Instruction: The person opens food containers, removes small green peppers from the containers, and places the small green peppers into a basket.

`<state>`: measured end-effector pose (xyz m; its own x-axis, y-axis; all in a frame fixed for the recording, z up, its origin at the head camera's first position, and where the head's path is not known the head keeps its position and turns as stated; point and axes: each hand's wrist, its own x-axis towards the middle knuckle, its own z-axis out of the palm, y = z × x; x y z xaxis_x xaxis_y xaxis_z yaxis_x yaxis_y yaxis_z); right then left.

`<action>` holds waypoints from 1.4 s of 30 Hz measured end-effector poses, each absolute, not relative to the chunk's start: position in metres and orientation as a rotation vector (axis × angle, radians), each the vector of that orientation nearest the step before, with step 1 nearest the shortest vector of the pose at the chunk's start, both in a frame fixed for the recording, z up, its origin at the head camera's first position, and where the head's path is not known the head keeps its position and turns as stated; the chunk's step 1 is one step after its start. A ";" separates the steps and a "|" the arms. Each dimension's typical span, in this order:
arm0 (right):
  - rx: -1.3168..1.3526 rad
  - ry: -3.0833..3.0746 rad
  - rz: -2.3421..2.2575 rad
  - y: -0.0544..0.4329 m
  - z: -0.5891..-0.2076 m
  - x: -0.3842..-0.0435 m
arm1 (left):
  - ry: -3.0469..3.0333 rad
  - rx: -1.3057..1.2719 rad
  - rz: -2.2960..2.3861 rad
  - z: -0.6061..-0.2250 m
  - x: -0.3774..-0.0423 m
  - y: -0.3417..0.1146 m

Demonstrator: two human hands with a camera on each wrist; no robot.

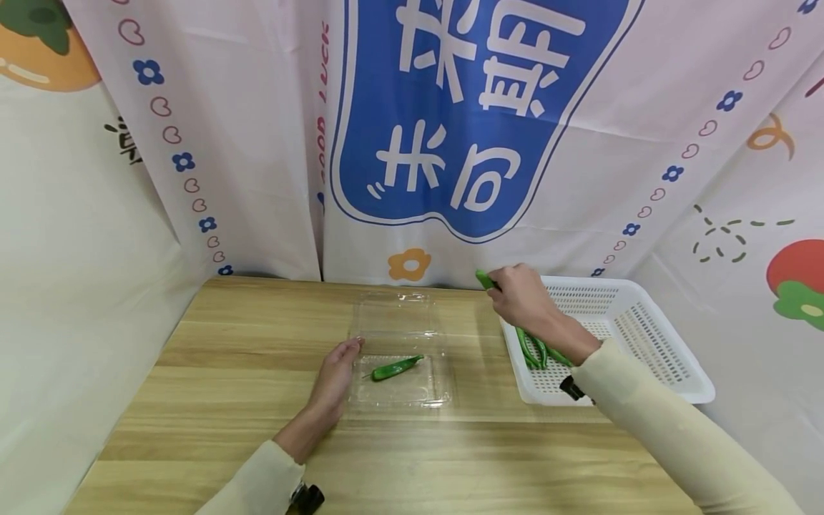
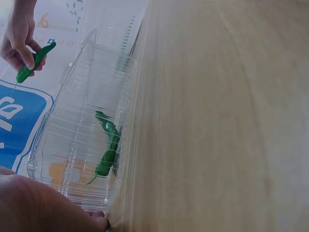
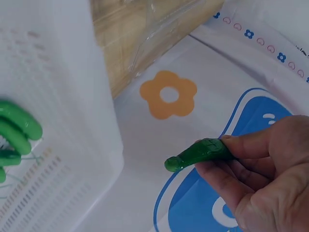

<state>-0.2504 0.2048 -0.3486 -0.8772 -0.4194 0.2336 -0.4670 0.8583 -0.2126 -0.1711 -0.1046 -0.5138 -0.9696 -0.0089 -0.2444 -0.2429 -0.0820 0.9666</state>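
Note:
A clear plastic clamshell box (image 1: 444,397) lies with its lid raised on the wooden table, and one green chili pepper (image 1: 394,368) rests in its base. My left hand (image 1: 333,378) holds the box by its left side; in the left wrist view, part of that grip is hidden. Up beside the white basket (image 1: 692,390), my right hand (image 1: 523,295) pinches another green chili pepper (image 3: 205,152) between thumb and fingers, clear of the basket. Several more green chili peppers (image 1: 529,350) lie at the basket's left, partly covered by my right forearm.
The wooden table (image 1: 244,372) reaches back to a printed cloth (image 1: 270,179) hanging behind it. The basket has raised, slotted walls and stands at the table's right side. Pale cloth also hangs at left and right.

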 end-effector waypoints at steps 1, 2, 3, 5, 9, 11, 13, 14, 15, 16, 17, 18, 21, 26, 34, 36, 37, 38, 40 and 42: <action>0.675 -2.863 0.392 0.208 -0.347 -0.251 | 2.013 -0.280 2.182 -0.514 -0.171 -0.104; 0.661 -2.875 0.390 0.212 -0.347 -0.253 | 2.012 -0.277 2.184 -0.514 -0.171 -0.104; 0.643 -2.892 0.399 0.215 -0.346 -0.254 | 2.010 -0.278 2.185 -0.514 -0.171 -0.104; 0.609 -2.921 0.413 0.222 -0.344 -0.257 | 2.008 -0.277 2.190 -0.514 -0.171 -0.104; 0.532 -2.966 0.418 0.237 -0.341 -0.263 | 2.007 -0.272 2.199 -0.514 -0.170 -0.104; 0.514 -2.976 0.407 0.245 -0.341 -0.266 | 2.007 -0.269 2.203 -0.514 -0.170 -0.104; 0.514 -2.974 0.390 0.254 -0.341 -0.269 | 2.011 -0.261 2.200 -0.514 -0.170 -0.104; 0.514 -2.975 0.385 0.258 -0.341 -0.271 | 2.013 -0.256 2.198 -0.514 -0.170 -0.105; 0.510 -2.978 0.379 0.263 -0.342 -0.273 | 2.016 -0.251 2.196 -0.514 -0.169 -0.105; 0.503 -2.981 0.378 0.267 -0.342 -0.274 | 2.018 -0.246 2.193 -0.514 -0.169 -0.105; 0.494 -2.985 0.374 0.271 -0.343 -0.276 | 2.021 -0.242 2.188 -0.514 -0.169 -0.105; 0.483 -2.990 0.367 0.275 -0.343 -0.277 | 2.023 -0.237 2.186 -0.514 -0.169 -0.105; 0.439 -3.009 0.361 0.288 -0.345 -0.281 | 2.024 -0.235 2.180 -0.514 -0.169 -0.106; 0.385 -3.032 0.350 0.307 -0.351 -0.287 | 2.022 -0.234 2.179 -0.515 -0.170 -0.106; 0.358 -3.075 0.331 0.333 -0.357 -0.292 | 2.015 -0.242 2.190 -0.515 -0.170 -0.105; 0.364 -3.089 0.339 0.339 -0.358 -0.293 | 2.014 -0.243 2.192 -0.514 -0.169 -0.105; 0.366 -3.092 0.333 0.343 -0.358 -0.294 | 2.013 -0.243 2.191 -0.514 -0.169 -0.105; 0.369 -3.095 0.327 0.347 -0.359 -0.295 | 2.015 -0.242 2.190 -0.514 -0.169 -0.105; 0.345 -3.120 0.319 0.354 -0.362 -0.296 | 2.015 -0.241 2.192 -0.513 -0.169 -0.105; 0.322 -3.139 0.303 0.361 -0.365 -0.298 | 2.014 -0.237 2.194 -0.513 -0.169 -0.105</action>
<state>-0.2977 0.3605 -0.3649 -0.9789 -0.2041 -0.0092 -0.1986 0.9610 -0.1922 -0.1693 -0.1051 -0.5134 -0.9755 0.0066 -0.2198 -0.2195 -0.0847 0.9719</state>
